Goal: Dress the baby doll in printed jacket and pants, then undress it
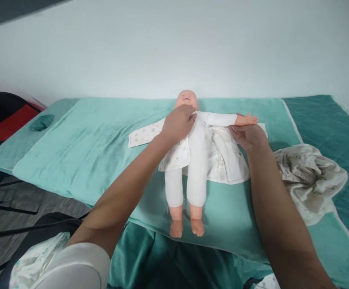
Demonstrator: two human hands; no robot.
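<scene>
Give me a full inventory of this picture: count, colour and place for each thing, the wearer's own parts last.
Doll: 1, white with pink head and feet, face up, centre
Printed garment: 1, white, partly over the doll, partly spread beside it
Crumpled cloth: 1, off-white, patterned, right
Sheet: 1, light green, under the doll
Quilted cover: 1, darker green, right end
Chair: 1, black and red, left edge
Patterned cloth: 1, white and green, lower left
Wall: 1, pale, behind
Floor: 1, grey, lower left
Left hand: 1, bare, at the doll's upper chest
Right hand: 1, bare, by the doll's outstretched forearm
</scene>
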